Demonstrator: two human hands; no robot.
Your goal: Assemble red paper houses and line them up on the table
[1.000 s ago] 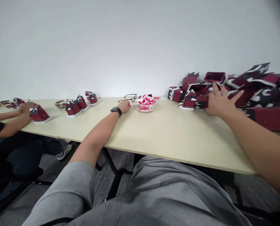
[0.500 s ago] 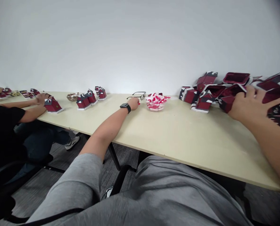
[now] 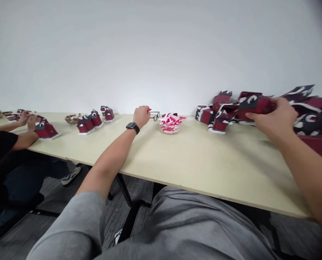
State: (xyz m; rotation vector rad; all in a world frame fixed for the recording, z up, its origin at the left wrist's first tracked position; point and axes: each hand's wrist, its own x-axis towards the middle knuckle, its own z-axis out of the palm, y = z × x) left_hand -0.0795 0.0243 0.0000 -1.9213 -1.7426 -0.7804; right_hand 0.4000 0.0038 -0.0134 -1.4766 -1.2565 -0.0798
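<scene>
While the wall behind stands plain and pale, the table runs along it from 9 to 3 o'clock, cream-topped, on dark legs over grey striped carpet. Toward 2 o'clock, the right hand has its grip clamped on a dark red toy house at the heap of similar houses; whether it touches them is unclear. The left hand, near 12 o'clock, has its grip together on a small red piece, mostly hidden, beside black-framed glasses. Just right of 12 o'clock, a clear bowl holds red-and-white pieces. Three upright houses cluster at 10 o'clock near a brownish bowl. Around 9 o'clock, a co-worker in a black sleeve rests both forearms on the table, near another upright house.
</scene>
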